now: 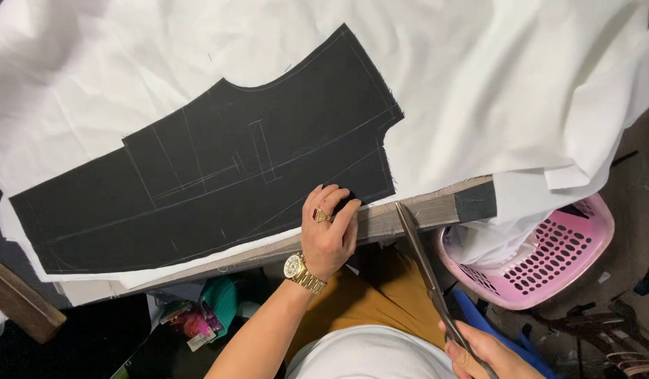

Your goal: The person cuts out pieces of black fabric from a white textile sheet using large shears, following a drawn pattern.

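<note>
A black cut fabric piece (219, 168) marked with chalk lines lies flat on white cloth (479, 84) spread over the table. My left hand (329, 228), with a ring and a gold watch, presses down on the black piece's near edge at the table's front. My right hand (482, 354), at the bottom right, grips a pair of long scissors (426, 270). The blades are closed or nearly so, and their tip reaches the table edge just right of the black piece's lower corner.
The wooden table edge (436, 210) runs diagonally across the front. A pink perforated basket (556, 260) with white cloth in it stands on the floor at the right. A wooden bar (19, 302) and colourful scraps (198, 319) are below left.
</note>
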